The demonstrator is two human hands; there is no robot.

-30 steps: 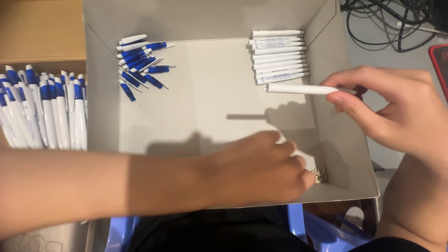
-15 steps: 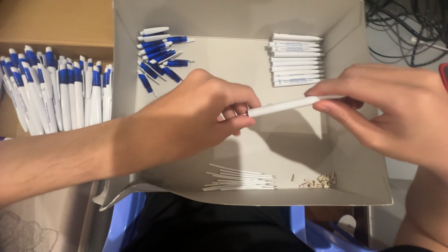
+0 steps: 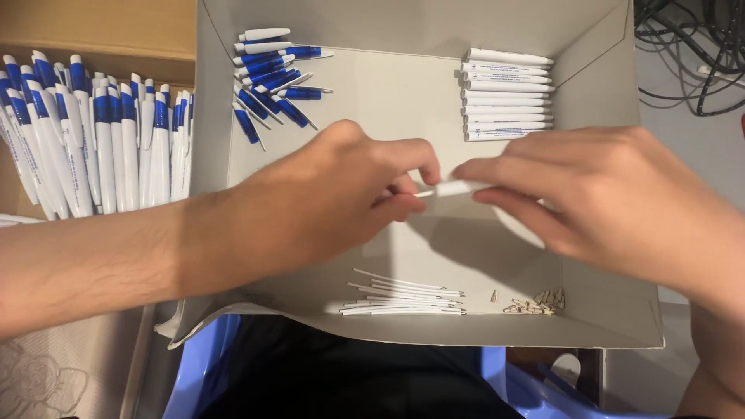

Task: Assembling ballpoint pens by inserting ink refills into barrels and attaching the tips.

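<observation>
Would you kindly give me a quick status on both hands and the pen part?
Left hand and right hand meet over the box, both pinching the white barrel. Thin refill tip at its left end. Nothing in the way.

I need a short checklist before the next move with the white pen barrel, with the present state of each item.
1. White pen barrel held by right hand: ok.
2. Left hand pinches a thin part at the barrel's end: ok.
3. Part seated fully inside: cannot tell, fingers hide it.
4. Thin refills at hand in the box: ok.
5. Small springs in reach: ok.
</observation>
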